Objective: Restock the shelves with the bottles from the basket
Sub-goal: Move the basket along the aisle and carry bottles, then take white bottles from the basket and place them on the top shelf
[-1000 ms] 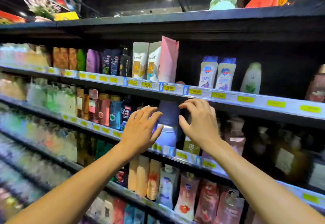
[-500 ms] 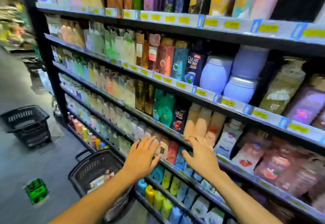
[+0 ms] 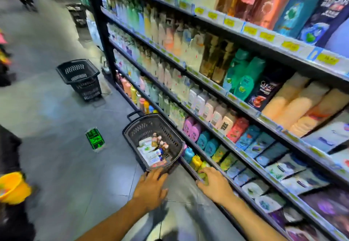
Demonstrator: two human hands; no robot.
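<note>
Below, left hand [image 3: 151, 187] spread beside basket [image 3: 145, 127] rim.

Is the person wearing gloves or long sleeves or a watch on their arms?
No gloves! The left hand and the right hand are both bare. The left forearm and the right forearm are bare too, as far as the picture shows: no sleeves, no watch, no bracelet. It is too blurry to tell if there are small rings.

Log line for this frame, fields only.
left hand: open, empty, by basket rim | right hand: open, empty, by lowest shelf | basket: on floor, bottles inside
</note>
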